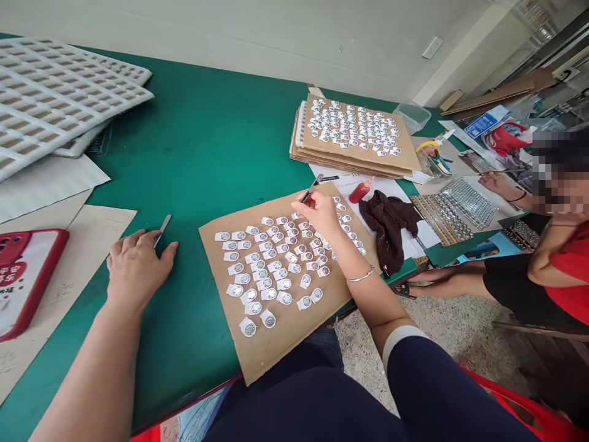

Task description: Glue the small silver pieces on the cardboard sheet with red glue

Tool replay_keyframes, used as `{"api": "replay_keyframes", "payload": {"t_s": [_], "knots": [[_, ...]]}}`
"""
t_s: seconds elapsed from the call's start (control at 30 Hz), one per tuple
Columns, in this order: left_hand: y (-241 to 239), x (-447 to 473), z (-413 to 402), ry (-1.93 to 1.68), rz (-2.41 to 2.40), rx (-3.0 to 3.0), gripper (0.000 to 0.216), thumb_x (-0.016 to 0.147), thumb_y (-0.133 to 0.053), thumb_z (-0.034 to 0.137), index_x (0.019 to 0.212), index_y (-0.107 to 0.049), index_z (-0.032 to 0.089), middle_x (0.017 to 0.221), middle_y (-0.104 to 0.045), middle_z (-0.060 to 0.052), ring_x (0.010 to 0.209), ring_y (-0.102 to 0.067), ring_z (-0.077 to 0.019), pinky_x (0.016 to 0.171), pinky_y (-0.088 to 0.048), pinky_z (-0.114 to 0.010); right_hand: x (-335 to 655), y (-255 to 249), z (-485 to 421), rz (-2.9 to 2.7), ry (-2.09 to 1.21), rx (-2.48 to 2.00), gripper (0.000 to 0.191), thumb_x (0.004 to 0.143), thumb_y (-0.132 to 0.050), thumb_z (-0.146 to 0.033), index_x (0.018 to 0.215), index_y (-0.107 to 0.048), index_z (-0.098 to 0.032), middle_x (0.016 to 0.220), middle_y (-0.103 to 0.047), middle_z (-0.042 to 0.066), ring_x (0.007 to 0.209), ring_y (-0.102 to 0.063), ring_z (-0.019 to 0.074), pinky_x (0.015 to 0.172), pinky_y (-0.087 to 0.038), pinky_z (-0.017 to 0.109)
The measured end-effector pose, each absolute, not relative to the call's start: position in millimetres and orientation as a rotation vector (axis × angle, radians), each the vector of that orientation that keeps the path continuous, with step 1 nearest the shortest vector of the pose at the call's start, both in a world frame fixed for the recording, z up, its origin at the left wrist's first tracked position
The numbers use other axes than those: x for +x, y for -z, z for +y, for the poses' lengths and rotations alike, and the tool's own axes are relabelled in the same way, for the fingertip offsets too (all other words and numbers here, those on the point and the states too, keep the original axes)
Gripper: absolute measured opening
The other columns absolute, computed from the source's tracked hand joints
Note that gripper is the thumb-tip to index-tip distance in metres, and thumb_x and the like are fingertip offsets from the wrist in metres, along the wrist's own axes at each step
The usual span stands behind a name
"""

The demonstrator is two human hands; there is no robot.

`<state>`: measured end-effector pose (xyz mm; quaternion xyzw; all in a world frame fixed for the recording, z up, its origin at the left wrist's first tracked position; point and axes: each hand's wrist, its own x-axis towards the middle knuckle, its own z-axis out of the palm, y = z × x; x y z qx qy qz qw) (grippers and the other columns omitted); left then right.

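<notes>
My left hand [138,264] rests palm down on the green table, its thumb spread away from the fingers. A slim metal tool [164,228] pokes out from beneath its index finger; the rest of that tool is hidden. Above the far edge of a cardboard sheet [257,362], my right hand [319,212] pinches a slim dark tool with a metal end [317,180]; its exact kind is unclear. Many small round silvery pieces on white paper tabs [268,318] lie in rough rows on the sheet, partly covered by my right forearm.
A stack of cardboard sheets [359,161] bears similar pieces. Nearby are a red bottle [360,191], dark cloth [391,224] and scissors [427,146]. White grid trays [69,92] and a red-edged phone case [50,270] lie left. A person in red [570,264] sits right.
</notes>
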<state>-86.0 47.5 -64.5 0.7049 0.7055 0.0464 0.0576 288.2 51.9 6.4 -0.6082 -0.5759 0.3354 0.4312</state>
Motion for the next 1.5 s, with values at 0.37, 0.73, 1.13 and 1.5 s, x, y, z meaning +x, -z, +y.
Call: {"api": "replay_keyframes", "payload": {"t_s": [0.37, 0.73, 1.13, 1.5], "knots": [[56, -81, 46, -0.117, 2.125, 2.128, 0.067, 0.087, -0.026, 0.059, 0.130, -0.047, 0.011, 0.133, -0.043, -0.019, 0.124, -0.033, -0.0364, 0.101, -0.032, -0.051, 299, 26, 49, -1.286, -0.904, -1.579, 0.018, 0.072, -0.064, -0.034, 0.078, -0.059, -0.018, 0.063, -0.062, -0.001, 0.059, -0.064, 0.0133, 0.055, -0.055, 0.027], [53, -78, 45, -0.121, 2.130, 2.103, 0.069, 0.087, -0.026, 0.060, 0.130, -0.048, 0.011, 0.132, -0.044, -0.019, 0.124, -0.033, -0.0379, 0.101, -0.033, -0.054, 291, 28, 46, -1.561, -0.729, -1.639, 0.012, 0.078, -0.059, -0.031, 0.077, -0.060, -0.019, 0.062, -0.062, -0.001, 0.055, -0.060, 0.0122, 0.055, -0.049, 0.027], [56, -80, 44, -0.137, 2.124, 2.127, 0.066, 0.087, -0.026, 0.058, 0.128, -0.048, 0.011, 0.132, -0.044, -0.019, 0.125, -0.033, -0.0362, 0.102, -0.031, -0.051, 290, 31, 47, -1.603, -0.703, -1.628, 0.013, 0.078, -0.058, -0.032, 0.076, -0.059, -0.019, 0.070, -0.064, 0.001, 0.056, -0.058, 0.0117, 0.057, -0.050, 0.028], [58, -81, 44, -0.142, 2.120, 2.121, 0.067, 0.088, -0.027, 0.059, 0.130, -0.046, 0.011, 0.133, -0.043, -0.019, 0.124, -0.033, -0.0355, 0.101, -0.031, -0.050, 281, 33, 57, -1.605, -0.627, -1.586, 0.017, 0.081, -0.056, -0.036, 0.081, -0.059, -0.020, 0.076, -0.065, 0.002, 0.059, -0.059, 0.0111, 0.059, -0.050, 0.027]]}}
